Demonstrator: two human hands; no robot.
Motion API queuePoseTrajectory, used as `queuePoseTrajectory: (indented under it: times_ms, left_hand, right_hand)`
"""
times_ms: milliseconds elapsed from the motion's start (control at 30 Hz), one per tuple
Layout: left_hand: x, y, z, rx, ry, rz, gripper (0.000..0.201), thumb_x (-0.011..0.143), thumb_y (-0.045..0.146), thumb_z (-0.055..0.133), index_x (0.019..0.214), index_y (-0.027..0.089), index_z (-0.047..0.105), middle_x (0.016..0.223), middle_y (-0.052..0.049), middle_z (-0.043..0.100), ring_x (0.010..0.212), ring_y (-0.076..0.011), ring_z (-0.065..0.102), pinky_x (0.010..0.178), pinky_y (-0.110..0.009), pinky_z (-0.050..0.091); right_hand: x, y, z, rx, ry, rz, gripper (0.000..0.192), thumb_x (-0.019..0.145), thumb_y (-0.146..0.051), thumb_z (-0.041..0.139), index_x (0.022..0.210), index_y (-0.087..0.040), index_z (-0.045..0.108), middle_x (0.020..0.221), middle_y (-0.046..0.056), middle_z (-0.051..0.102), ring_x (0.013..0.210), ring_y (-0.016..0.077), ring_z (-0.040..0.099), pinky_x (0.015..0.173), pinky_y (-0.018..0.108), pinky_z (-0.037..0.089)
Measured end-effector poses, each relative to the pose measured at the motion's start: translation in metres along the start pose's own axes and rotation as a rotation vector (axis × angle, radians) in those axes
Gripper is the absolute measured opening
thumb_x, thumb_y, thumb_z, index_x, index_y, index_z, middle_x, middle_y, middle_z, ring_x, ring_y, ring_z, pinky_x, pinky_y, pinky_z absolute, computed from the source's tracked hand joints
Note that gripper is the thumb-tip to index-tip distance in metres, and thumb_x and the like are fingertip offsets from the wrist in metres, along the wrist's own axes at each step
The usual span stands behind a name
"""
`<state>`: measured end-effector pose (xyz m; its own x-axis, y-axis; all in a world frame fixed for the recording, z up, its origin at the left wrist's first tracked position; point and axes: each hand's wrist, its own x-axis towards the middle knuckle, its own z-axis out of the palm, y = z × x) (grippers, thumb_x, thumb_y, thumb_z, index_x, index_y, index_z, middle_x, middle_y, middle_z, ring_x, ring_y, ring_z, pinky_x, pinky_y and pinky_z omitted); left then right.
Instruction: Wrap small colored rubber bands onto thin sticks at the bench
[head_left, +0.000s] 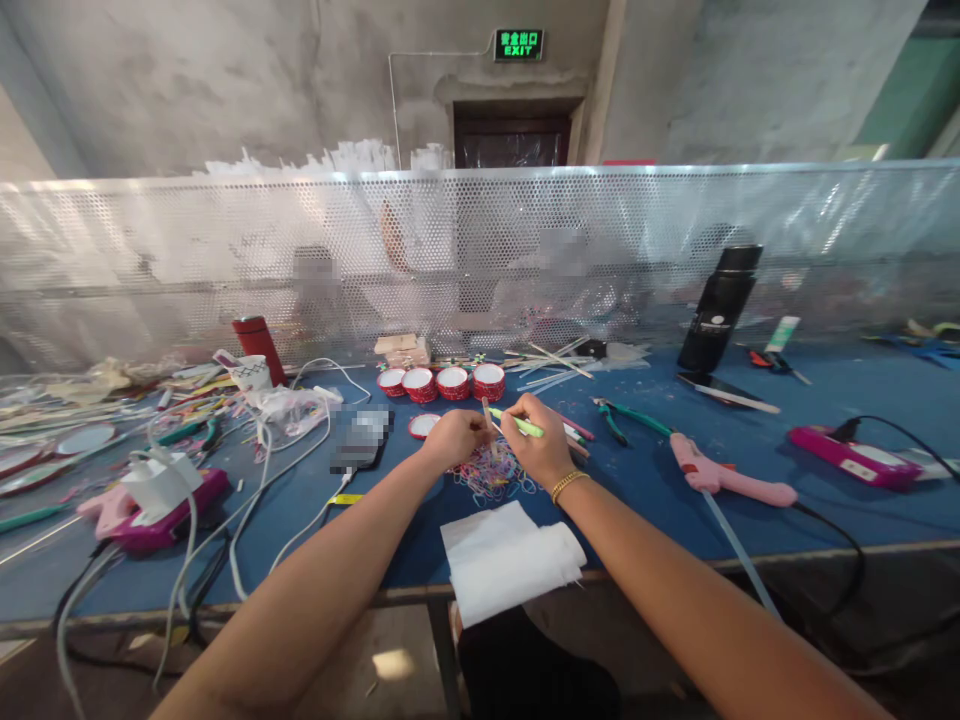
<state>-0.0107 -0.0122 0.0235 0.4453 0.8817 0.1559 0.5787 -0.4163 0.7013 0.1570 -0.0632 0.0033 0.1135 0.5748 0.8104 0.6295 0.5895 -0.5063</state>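
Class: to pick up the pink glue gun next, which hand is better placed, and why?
Right. The right hand is on the same side as the glue gun, with bare table between; the left hand would have to cross over.

Ahead of me: bare concrete wall [225,80] | dark doorway [511,140] under lit green exit sign [518,44] | perforated metal screen [480,250] behind blue workbench [825,500] | daylight, hazy.
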Motion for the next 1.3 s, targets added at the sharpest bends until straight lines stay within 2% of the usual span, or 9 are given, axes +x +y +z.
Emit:
queuePoseTrajectory:
  times_ms: [200,500,700,1033,1300]
  left_hand:
    - [-0.0001,-0.0002,-0.0002,-0.013,0.008,0.001,0.027,0.076,0.04,0.063,0.072,0.015,0.07,0.059,0.001,0.057,0.056,-0.012,0.044,0.053,-0.024,0.03]
    - [-0.0003,-0.0004,-0.0008,-0.01,-0.001,0.023,0.029,0.076,0.042,0.062,0.07,0.014,0.068,0.06,0.001,0.055,0.056,-0.012,0.044,0.053,-0.025,0.03]
    - [-0.0025,0.0021,-0.0009,-0.015,-0.004,-0.025,0.028,0.077,0.041,0.062,0.074,0.014,0.069,0.057,0.001,0.055,0.053,-0.013,0.046,0.052,-0.025,0.031]
    - [-0.0037,0.006,-0.0023,-0.017,0.007,-0.009,0.03,0.076,0.043,0.066,0.07,0.014,0.07,0.055,0.001,0.054,0.054,-0.012,0.044,0.051,-0.025,0.028]
    - [-0.0029,0.004,-0.0024,-0.013,-0.007,0.007,0.028,0.078,0.041,0.063,0.07,0.015,0.067,0.059,0.001,0.054,0.055,-0.0121,0.044,0.053,-0.025,0.03]
  right_hand:
    - [0.0003,0.0009,-0.0004,-0.019,0.021,0.003,0.015,0.087,-0.028,0.056,0.074,-0.026,0.048,0.065,-0.001,0.059,0.065,0.019,0.056,0.062,0.03,0.041]
    - [-0.0005,-0.0026,-0.0008,0.025,-0.014,0.006,0.015,0.089,-0.029,0.056,0.075,-0.026,0.051,0.067,0.0,0.061,0.066,0.0192,0.057,0.062,0.03,0.042]
    - [-0.0004,0.0003,0.0006,0.013,-0.003,0.005,0.015,0.088,-0.028,0.057,0.075,-0.026,0.051,0.066,0.0,0.06,0.064,0.0188,0.056,0.062,0.03,0.041]
    - [-0.0004,0.0007,0.0002,0.002,0.027,0.0,0.016,0.088,-0.028,0.056,0.074,-0.026,0.049,0.065,-0.001,0.06,0.064,0.0191,0.056,0.063,0.031,0.041]
    - [-0.0008,-0.0025,-0.0014,0.016,-0.007,-0.008,0.015,0.088,-0.029,0.056,0.074,-0.026,0.05,0.067,0.0,0.06,0.065,0.019,0.056,0.064,0.03,0.041]
